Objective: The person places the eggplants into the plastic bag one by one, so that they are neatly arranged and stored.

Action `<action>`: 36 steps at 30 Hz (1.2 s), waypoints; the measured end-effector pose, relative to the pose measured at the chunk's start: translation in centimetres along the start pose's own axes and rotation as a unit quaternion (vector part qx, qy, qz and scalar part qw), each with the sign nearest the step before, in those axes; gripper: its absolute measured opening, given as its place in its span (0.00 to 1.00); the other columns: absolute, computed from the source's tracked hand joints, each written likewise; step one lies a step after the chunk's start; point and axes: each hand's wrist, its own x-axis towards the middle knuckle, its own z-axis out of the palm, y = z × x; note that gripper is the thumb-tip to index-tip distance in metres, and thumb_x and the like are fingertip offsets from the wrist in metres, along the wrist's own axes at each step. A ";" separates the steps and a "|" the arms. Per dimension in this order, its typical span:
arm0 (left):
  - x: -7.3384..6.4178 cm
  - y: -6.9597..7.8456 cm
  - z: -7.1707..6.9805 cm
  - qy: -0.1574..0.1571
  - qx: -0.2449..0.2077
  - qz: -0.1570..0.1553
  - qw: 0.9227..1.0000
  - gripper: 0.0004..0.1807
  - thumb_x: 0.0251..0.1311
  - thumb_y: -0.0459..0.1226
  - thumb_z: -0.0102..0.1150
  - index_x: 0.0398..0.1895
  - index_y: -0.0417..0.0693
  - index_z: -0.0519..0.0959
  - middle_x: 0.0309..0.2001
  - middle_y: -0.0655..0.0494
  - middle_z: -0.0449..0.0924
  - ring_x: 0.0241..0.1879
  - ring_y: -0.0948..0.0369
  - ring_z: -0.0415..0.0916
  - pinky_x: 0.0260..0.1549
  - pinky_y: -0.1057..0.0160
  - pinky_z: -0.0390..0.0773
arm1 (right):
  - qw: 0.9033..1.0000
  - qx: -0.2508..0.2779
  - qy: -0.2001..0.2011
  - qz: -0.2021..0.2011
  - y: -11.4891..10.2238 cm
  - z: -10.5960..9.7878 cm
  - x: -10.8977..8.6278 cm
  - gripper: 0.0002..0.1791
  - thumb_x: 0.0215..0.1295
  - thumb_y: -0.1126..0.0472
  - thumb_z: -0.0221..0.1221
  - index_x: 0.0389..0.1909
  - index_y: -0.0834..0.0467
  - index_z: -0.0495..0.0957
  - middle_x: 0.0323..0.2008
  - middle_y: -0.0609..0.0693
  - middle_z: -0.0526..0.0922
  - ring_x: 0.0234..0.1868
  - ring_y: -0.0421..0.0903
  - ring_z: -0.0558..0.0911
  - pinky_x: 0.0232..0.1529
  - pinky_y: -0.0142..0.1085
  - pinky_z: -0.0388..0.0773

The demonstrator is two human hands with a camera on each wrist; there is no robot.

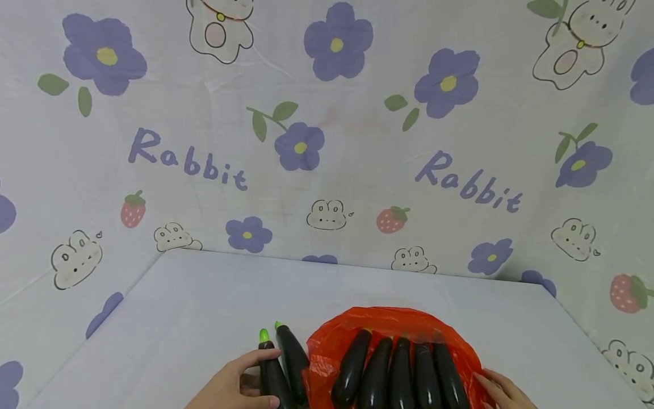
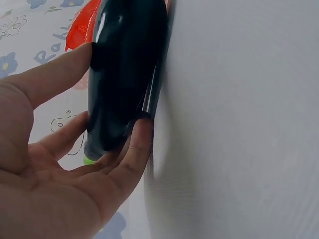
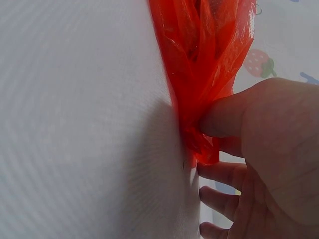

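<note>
My left hand (image 1: 244,382) grips a dark eggplant (image 1: 275,376) with a bright green stem end, thumb on one side and fingers curled under the other. In the left wrist view that eggplant (image 2: 122,74) fills the space between thumb and fingers. A second eggplant (image 1: 292,359) lies right beside it, outside the bag. My right hand (image 1: 503,391) pinches the edge of a red plastic bag (image 1: 388,316); in the right wrist view the bunched film (image 3: 199,119) sits between thumb and forefinger. Several eggplants (image 1: 401,375) lie side by side in the open bag.
A white table (image 1: 214,301) spreads around the bag, its far edge meeting a hanging cloth (image 1: 357,170) printed with flowers, rabbits and strawberries. The same cloth hangs at the left and right sides.
</note>
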 end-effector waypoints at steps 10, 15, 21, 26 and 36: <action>-0.2 0.2 0.4 0.000 -0.054 -0.012 0.998 0.41 0.58 0.30 0.68 0.73 0.42 0.60 0.45 0.38 0.81 0.40 0.43 0.82 0.42 0.47 0.81 | 1.000 0.001 -0.001 -0.001 0.1 0.0 0.0 0.27 0.63 0.54 0.66 0.60 0.61 0.77 0.59 0.57 0.74 0.53 0.58 0.76 0.45 0.53 0.80; -0.2 0.3 0.3 0.009 -0.046 0.002 0.999 0.37 0.63 0.35 0.65 0.73 0.44 0.61 0.52 0.37 0.77 0.41 0.44 0.82 0.41 0.47 0.81 | 1.000 0.003 -0.006 -0.001 0.1 -0.1 -0.1 0.28 0.64 0.52 0.65 0.61 0.61 0.77 0.60 0.57 0.74 0.54 0.58 0.76 0.45 0.53 0.80; 0.0 0.5 0.2 0.058 -0.004 0.032 0.998 0.35 0.65 0.40 0.64 0.73 0.49 0.63 0.69 0.30 0.57 0.46 0.45 0.80 0.43 0.47 0.81 | 1.000 -0.002 0.003 -0.007 -0.1 -0.1 -0.2 0.27 0.63 0.52 0.66 0.61 0.61 0.77 0.60 0.57 0.74 0.53 0.58 0.77 0.44 0.53 0.81; 0.0 1.0 0.6 0.120 -0.005 0.049 0.992 0.34 0.64 0.41 0.65 0.73 0.52 0.65 0.71 0.35 0.53 0.47 0.48 0.78 0.45 0.48 0.80 | 1.000 0.003 -0.009 0.004 -0.1 -0.4 -0.5 0.29 0.64 0.49 0.65 0.61 0.60 0.76 0.60 0.57 0.73 0.54 0.57 0.76 0.44 0.52 0.81; 0.4 3.5 1.6 0.219 0.030 0.073 0.973 0.28 0.62 0.44 0.66 0.66 0.66 0.73 0.70 0.51 0.62 0.49 0.51 0.78 0.48 0.49 0.79 | 0.999 0.007 -0.039 -0.009 -0.6 -1.3 -0.3 0.26 0.68 0.54 0.61 0.63 0.62 0.74 0.61 0.60 0.72 0.56 0.62 0.74 0.47 0.59 0.77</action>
